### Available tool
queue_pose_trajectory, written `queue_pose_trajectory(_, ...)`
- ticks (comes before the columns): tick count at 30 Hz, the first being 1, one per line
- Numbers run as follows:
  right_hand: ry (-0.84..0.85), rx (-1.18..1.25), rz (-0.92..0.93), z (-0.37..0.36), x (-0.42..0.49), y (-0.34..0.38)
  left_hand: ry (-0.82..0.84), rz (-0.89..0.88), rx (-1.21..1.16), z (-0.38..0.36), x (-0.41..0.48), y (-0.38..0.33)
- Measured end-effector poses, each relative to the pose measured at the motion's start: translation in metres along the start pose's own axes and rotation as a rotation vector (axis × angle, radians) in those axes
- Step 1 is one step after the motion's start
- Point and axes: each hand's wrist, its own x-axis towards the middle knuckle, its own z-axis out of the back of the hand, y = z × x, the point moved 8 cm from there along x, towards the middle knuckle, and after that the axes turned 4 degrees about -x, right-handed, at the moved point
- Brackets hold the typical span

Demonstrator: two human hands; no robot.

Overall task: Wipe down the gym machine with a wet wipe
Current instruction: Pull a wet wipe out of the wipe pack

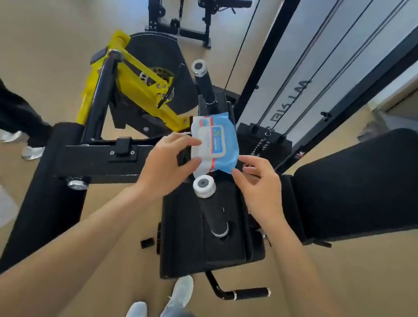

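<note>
Above the gym machine (pixel 185 252) | left hand (pixel 170 162) and right hand (pixel 261 187) both pinch the wipe pack (pixel 214 142) | step: getting a wipe | next: open flap, pull one out

Light: bright and even; the floor (pixel 61 6) looks pale.
Glare: soft sheen on the black back pad (pixel 381 188).
Blur: corners smear; the gym machine (pixel 182 237) is sharp.
Distortion: wide-angle; the frame posts (pixel 270 57) lean outward.

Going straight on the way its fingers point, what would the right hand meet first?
The wipe pack: the right hand points up-left at its blue edge and seems to pinch it already.
</note>
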Motion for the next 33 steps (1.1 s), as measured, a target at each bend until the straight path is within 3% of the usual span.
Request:
queue_pose_trajectory(7, 0.04, -0.094, 0.117, -0.021, 0.046, -0.004, 0.08, 0.072, 0.133, -0.019, 0.036, 0.0)
queue_pose_trajectory(14, 0.119, -0.283, 0.207, -0.034, 0.063, -0.012, 0.047, 0.168, 0.16, -0.02, 0.049, 0.009)
queue_pose_trajectory(19, 0.125, -0.436, 0.243, -0.033, 0.068, -0.004, 0.102, 0.088, 0.266, -0.023, 0.062, 0.012)
queue_pose_trajectory(22, 0.092, -0.455, 0.246, -0.034, 0.069, 0.008, 0.135, 0.098, 0.197, -0.018, 0.068, 0.02)
queue_pose_trajectory(28, 0.072, -0.461, 0.178, -0.042, 0.082, 0.021, 0.174, -0.091, 0.187, -0.01, 0.078, 0.031)
queue_pose_trajectory(33, 0.038, -0.635, 0.163, -0.053, 0.08, 0.036, 0.21, -0.128, 0.162, -0.009, 0.088, 0.044)
